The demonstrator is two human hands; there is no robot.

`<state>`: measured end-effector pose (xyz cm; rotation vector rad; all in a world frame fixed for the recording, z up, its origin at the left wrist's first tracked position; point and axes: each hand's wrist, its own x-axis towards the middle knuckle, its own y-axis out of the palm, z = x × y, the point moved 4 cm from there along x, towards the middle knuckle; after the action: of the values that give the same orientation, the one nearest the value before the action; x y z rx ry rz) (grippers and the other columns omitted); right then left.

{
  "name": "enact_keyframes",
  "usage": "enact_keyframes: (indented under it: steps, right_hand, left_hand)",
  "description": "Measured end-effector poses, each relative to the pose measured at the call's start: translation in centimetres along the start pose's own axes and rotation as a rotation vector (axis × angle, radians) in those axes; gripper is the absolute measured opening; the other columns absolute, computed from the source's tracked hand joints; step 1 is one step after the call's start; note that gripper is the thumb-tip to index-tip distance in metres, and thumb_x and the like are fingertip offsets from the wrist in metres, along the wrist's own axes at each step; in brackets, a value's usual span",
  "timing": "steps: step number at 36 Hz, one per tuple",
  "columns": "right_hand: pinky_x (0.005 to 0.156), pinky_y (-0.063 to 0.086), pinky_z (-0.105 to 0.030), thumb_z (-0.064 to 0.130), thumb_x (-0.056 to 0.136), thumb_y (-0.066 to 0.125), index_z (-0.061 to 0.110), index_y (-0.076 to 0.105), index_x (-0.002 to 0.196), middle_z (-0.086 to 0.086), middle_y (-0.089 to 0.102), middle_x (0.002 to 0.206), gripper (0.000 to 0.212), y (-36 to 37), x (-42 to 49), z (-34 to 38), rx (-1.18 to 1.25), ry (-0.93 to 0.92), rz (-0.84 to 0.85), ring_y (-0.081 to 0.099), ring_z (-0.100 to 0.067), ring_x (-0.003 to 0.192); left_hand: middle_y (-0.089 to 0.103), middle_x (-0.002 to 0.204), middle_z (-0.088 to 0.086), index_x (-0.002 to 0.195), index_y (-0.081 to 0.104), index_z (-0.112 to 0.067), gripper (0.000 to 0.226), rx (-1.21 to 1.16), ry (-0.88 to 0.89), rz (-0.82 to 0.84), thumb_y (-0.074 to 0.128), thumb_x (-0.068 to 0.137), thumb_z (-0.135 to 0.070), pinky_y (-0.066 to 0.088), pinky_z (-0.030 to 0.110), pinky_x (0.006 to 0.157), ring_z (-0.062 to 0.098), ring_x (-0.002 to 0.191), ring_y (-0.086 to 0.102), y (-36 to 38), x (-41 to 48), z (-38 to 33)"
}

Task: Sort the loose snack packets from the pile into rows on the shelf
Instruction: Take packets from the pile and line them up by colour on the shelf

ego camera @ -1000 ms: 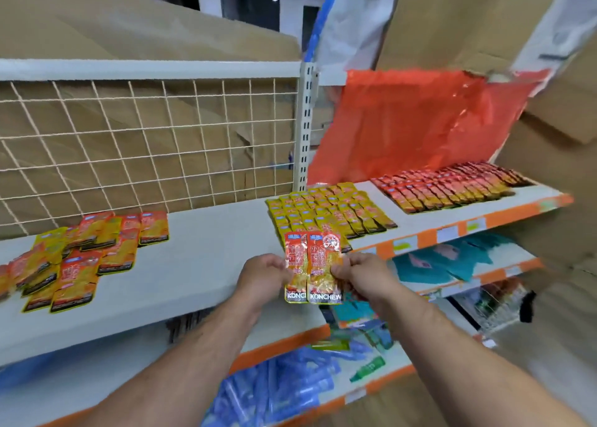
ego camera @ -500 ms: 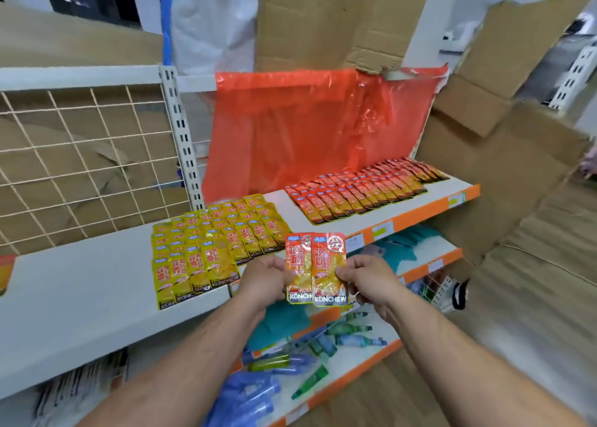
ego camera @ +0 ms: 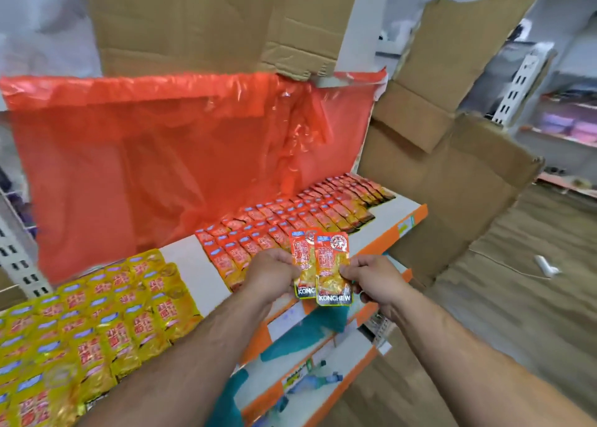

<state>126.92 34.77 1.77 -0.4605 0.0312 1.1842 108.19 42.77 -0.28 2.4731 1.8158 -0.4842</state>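
Where the shelving ends on the right, big torn sheets of brown cardboard lean against it, and more cardboard stands up behind the top. A crinkled red plastic sheet hangs across the back of the white shelf, whose front edge is orange with price tags. On the shelf's left part lie the yellow packets, set in overlapping rows that run out of sight at the lower left. A bare white strip parts them from the red packets, which lie in overlapping rows reaching back to the shelf's far right corner. Underneath, a lower shelf carries teal packs, blurred.

The person's two bare forearms reach in from below. The left hand and the right hand are raised just in front of the shelf edge, by the near end of the red rows. Between them stand two red-and-yellow snack packets, upright and overlapping side by side, each printed KONCHEW at the bottom. The left grip pinches the left packet at its left edge, fingers curled. The right grip pinches the right packet at its right edge, and that packet lies in front of the other. Both packets are held in the air, clear of the shelf.
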Motion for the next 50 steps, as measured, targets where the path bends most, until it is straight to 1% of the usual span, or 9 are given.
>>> enact_keyframes:
  steps: [6,12,17,22,29,34,41,46,50]
  right_hand:
    - [0.042,0.03,-0.025,0.011,0.093,0.066,0.014,0.053,0.061,0.0,0.05,0.045,0.035,-1.9,5.0,0.6,0.04,0.022,-0.036,0.039,-0.015,0.043]
    - [0.039,0.028,-0.021,0.01,0.092,0.066,0.01,0.053,0.065,-0.008,0.05,0.051,0.03,-4.5,9.9,0.4,0.032,0.017,-0.034,0.039,-0.015,0.039]
    - [0.039,0.03,-0.023,0.012,0.092,0.067,0.009,0.055,0.072,-0.005,0.049,0.048,0.024,-7.1,14.6,-0.9,0.029,0.038,0.012,0.039,-0.016,0.039]
    - [0.04,0.026,-0.02,0.015,0.092,0.067,0.013,0.05,0.067,-0.005,0.044,0.047,0.03,-10.4,20.3,-1.6,0.0,0.04,0.069,0.033,-0.016,0.037]
    - [0.04,0.022,-0.021,0.016,0.092,0.067,0.015,0.05,0.067,-0.006,0.038,0.051,0.03,-15.1,28.4,-1.3,-0.083,-0.009,0.218,0.031,-0.013,0.036]
    - [0.042,0.021,-0.021,0.017,0.092,0.066,0.017,0.046,0.068,-0.006,0.035,0.052,0.032,-18.0,33.0,-1.2,-0.14,-0.032,0.304,0.029,-0.014,0.036]
    - [0.041,0.022,-0.019,0.016,0.092,0.067,0.017,0.047,0.076,-0.004,0.033,0.054,0.025,-19.5,37.0,-2.0,-0.162,-0.026,0.401,0.029,-0.014,0.039]
    - [0.039,0.025,-0.02,0.014,0.092,0.066,0.014,0.047,0.076,-0.005,0.035,0.054,0.025,-19.2,37.9,-2.0,-0.152,-0.026,0.472,0.031,-0.013,0.039]
    - [0.04,0.029,-0.022,0.014,0.092,0.068,0.01,0.052,0.076,-0.004,0.04,0.056,0.022,-19.0,38.4,-2.3,-0.147,-0.016,0.486,0.036,-0.015,0.044]
  left_hand:
    - [0.053,0.064,0.006,0.072,0.054,-0.012,0.023,0.001,0.015,0.013,0.067,0.084,0.003,0.042,0.023,0.049,0.017,0.053,0.05,2.8,5.4,-1.9]
    - [0.051,0.056,0.006,0.071,0.055,-0.011,0.022,0.009,0.019,0.013,0.064,0.083,0.006,0.029,0.013,0.033,0.006,0.034,0.043,5.9,9.4,-3.3]
    - [0.052,0.053,0.004,0.065,0.054,-0.014,0.027,0.011,0.002,-0.013,0.067,0.078,0.006,0.032,0.019,0.044,0.013,0.041,0.043,8.9,12.8,-3.5]
    - [0.048,0.055,0.006,0.062,0.049,-0.016,0.031,-0.002,-0.003,-0.087,0.067,0.076,0.006,0.031,0.022,0.047,0.016,0.048,0.041,12.9,16.3,-4.1]
    - [0.047,0.05,0.001,0.055,0.05,-0.017,0.031,-0.018,-0.045,-0.305,0.072,0.07,-0.001,0.036,0.027,0.054,0.017,0.048,0.043,18.6,21.0,-6.0]
    - [0.055,0.051,0.003,0.059,0.055,-0.015,0.021,0.028,-0.103,-0.457,0.073,0.067,-0.006,0.044,0.032,0.058,0.02,0.053,0.053,21.6,23.6,-6.7]
    - [0.068,0.065,0.009,0.061,0.059,-0.012,0.015,0.238,-0.154,-0.585,0.069,0.072,-0.01,0.052,0.032,0.06,0.027,0.066,0.067,23.5,24.7,-7.5]
    - [0.07,0.067,0.008,0.067,0.067,-0.006,0.02,0.381,-0.171,-0.577,0.077,0.077,-0.02,0.052,0.03,0.062,0.025,0.069,0.068,23.9,24.8,-8.0]
    - [0.07,0.063,0.009,0.068,0.07,-0.006,0.017,0.464,-0.181,-0.579,0.076,0.075,-0.02,0.055,0.03,0.058,0.024,0.062,0.069,24.2,24.8,-8.4]
